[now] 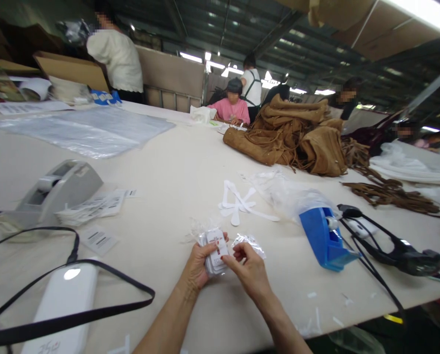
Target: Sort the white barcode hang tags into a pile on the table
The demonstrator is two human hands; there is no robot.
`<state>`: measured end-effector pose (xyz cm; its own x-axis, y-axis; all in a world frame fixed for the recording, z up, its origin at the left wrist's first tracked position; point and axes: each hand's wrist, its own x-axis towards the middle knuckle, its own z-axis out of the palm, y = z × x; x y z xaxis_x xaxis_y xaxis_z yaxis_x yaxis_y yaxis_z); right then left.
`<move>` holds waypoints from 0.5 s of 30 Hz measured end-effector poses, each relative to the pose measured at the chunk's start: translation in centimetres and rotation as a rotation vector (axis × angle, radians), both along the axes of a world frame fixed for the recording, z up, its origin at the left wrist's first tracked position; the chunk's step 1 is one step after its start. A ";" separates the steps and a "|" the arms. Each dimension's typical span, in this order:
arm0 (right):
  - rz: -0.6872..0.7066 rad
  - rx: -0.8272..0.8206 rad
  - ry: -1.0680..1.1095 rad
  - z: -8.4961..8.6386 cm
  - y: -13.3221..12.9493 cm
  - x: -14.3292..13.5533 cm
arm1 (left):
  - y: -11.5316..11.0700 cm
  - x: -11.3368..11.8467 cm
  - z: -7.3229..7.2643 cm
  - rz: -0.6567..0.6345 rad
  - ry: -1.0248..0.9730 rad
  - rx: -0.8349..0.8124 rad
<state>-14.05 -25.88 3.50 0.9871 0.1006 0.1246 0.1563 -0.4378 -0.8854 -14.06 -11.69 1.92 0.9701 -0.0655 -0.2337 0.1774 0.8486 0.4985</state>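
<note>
My left hand is closed around a stack of white printed tags, with clear plastic about it. Red and black print shows on the top tag. Close by on the right is my right hand, its thumb at the stack's edge and its other fingers curled, with a gap between thumb and forefinger. Nothing shows in that gap. A shiny clear plastic packet lies just behind the right hand's fingers. Beyond the hands, white paper strips with rounded ends cross one another on the table.
A blue tape dispenser and a black strapped device stand right. On the left are a grey tape dispenser, barcode labels, a white power bank and a black cable. Brown suede bags lie farther back; several people work beyond.
</note>
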 end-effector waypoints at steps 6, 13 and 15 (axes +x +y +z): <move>0.045 0.461 0.283 0.2 2.8 0.3 | 0.0 -0.3 0.2 -0.013 -0.022 0.028; 0.030 0.400 0.308 1.0 0.9 0.6 | 0.0 -0.1 0.1 0.009 0.028 0.056; -0.023 0.408 0.251 0.8 -0.2 1.0 | 0.2 -0.1 0.0 0.026 0.041 0.062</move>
<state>-13.00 -26.03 4.33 0.9931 0.0704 -0.0935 -0.0903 -0.0477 -0.9948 -14.13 -11.52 1.91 0.9609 -0.0249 -0.2759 0.1771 0.8211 0.5426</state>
